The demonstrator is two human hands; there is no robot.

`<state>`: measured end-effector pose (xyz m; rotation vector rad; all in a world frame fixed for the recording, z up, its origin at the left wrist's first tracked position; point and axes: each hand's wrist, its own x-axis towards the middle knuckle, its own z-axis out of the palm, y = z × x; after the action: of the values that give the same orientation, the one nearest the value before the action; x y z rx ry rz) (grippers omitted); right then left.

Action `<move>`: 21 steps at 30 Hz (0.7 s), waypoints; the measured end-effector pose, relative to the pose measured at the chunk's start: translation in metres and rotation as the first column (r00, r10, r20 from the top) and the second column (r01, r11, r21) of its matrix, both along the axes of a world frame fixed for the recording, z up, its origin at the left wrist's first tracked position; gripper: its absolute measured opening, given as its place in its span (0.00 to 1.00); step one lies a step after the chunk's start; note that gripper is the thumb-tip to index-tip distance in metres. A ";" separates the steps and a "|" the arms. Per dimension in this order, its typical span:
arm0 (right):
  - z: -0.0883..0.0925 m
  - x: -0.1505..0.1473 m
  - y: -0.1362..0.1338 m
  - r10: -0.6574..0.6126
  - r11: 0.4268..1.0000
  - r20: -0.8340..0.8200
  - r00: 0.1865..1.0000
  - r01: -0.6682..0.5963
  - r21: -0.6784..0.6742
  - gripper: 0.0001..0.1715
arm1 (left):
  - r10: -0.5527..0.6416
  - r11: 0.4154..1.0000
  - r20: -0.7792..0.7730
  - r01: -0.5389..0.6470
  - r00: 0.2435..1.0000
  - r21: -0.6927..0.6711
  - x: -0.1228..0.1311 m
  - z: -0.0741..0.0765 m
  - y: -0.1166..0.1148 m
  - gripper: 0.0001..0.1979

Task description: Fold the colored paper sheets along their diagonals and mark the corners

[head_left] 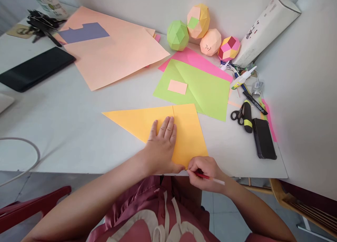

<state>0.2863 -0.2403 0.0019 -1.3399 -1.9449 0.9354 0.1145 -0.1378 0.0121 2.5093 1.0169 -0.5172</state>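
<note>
A folded yellow-orange sheet of paper (188, 129) lies near the table's front edge, its long point stretching to the left. A fold edge runs down it beside my fingers. My left hand (162, 147) rests flat on the sheet with fingers spread, the thumb reaching toward the lower corner. In my right hand (206, 171) is a slim red pen (204, 176) with a pale end. Its tip is hidden by my fingers, at the sheet's lower corner close to my left thumb.
Green paper (207, 91) with a small peach rectangle (177, 87) lies beyond. Large peach sheets (113, 59) and a black tablet-like slab (37, 68) are at left. Paper balls (178, 35) stand at the back. Scissors (237, 115), a cutter (248, 117) and a phone (264, 138) are at right.
</note>
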 end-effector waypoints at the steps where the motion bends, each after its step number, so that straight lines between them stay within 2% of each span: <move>1: 0.000 0.000 0.000 0.003 1.000 -0.006 1.000 -0.003 -0.004 0.10 | 0.000 1.000 0.010 0.000 1.000 0.008 0.000 -0.001 0.000 0.62; 21: 0.001 0.002 0.002 0.027 0.999 -0.027 0.999 -0.028 -0.033 0.11 | -0.005 0.997 0.076 -0.001 0.997 0.081 -0.003 -0.010 -0.002 0.62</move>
<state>0.2879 -0.2381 0.0031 -1.3159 -1.9405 0.9983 0.1117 -0.1398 0.0021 2.5795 1.0261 -0.3851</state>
